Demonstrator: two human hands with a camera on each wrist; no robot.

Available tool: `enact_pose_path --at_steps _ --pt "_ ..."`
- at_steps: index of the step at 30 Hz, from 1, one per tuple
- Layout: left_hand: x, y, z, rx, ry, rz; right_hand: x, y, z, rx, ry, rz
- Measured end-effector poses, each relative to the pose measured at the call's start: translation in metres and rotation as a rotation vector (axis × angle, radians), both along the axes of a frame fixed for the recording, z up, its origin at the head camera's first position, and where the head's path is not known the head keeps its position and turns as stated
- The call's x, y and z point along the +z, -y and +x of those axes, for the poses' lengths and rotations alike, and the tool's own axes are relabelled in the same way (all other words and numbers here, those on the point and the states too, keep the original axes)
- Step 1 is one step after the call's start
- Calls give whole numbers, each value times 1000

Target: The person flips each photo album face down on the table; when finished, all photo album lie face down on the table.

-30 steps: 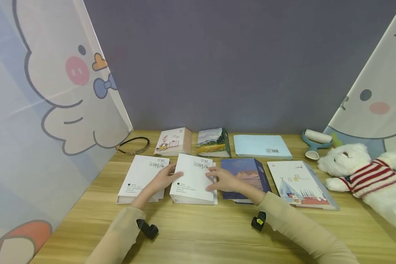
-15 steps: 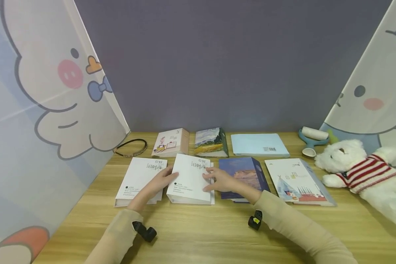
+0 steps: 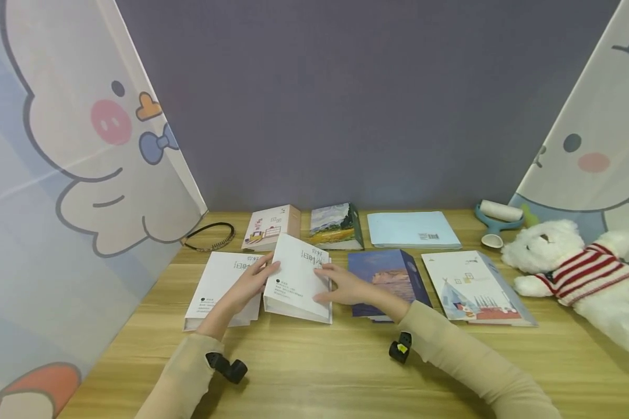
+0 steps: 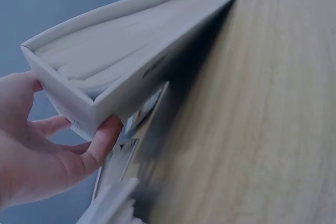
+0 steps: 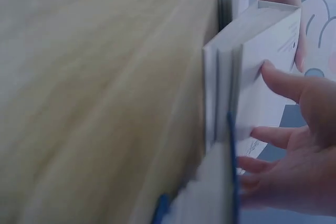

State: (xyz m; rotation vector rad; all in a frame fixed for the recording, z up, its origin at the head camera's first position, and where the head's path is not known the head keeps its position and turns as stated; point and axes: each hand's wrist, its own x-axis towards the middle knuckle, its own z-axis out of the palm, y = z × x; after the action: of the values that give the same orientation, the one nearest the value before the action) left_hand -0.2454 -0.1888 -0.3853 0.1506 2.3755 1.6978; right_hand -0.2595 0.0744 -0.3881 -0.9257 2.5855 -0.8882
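My left hand (image 3: 247,286) grips the spine side of a white photo album (image 3: 297,279) with dark printed lettering. In the left wrist view, the thumb and fingers of that hand (image 4: 58,150) curl round the spine, which is raised off the table, so the album (image 4: 126,51) tilts. My right hand (image 3: 343,285) rests its thumb and fingertips on the front cover near the opposite edge; the right wrist view shows this hand (image 5: 310,135) with the fingers spread. A second white album (image 3: 222,285) lies flat to the left, partly behind my left hand.
A blue-purple album (image 3: 385,276) and a tent-picture album (image 3: 469,288) lie to the right. Behind are a pink-spined album (image 3: 269,227), a landscape-cover album (image 3: 335,227) and a light-blue one (image 3: 414,228). A headband (image 3: 209,235), a lint roller (image 3: 498,218) and a teddy bear (image 3: 576,273) lie around them.
The held white album's spine side has risen and its cover now tilts; it has shifted slightly left. Both hands moved with it. The other albums stay put, though the head view has shifted slightly.
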Motion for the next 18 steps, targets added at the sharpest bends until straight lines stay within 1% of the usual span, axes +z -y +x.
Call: enact_pose_path --at_steps 2,4,7,9,12,14,18 --pt "3 0 0 8 -6 -12 2 3 2 8 -27 7" --pt "5 0 0 16 -4 -2 5 6 4 23 -52 -6" --pt "8 0 0 36 -8 22 8 10 7 39 -64 -70" --pt "10 0 1 49 -16 47 10 13 9 28 -50 -121" --pt "12 0 2 58 -39 99 13 17 11 -12 -10 -183" --pt "13 1 2 58 -54 143 15 19 12 -39 25 -213" --pt "14 1 2 54 -71 239 16 24 14 -60 76 -281"
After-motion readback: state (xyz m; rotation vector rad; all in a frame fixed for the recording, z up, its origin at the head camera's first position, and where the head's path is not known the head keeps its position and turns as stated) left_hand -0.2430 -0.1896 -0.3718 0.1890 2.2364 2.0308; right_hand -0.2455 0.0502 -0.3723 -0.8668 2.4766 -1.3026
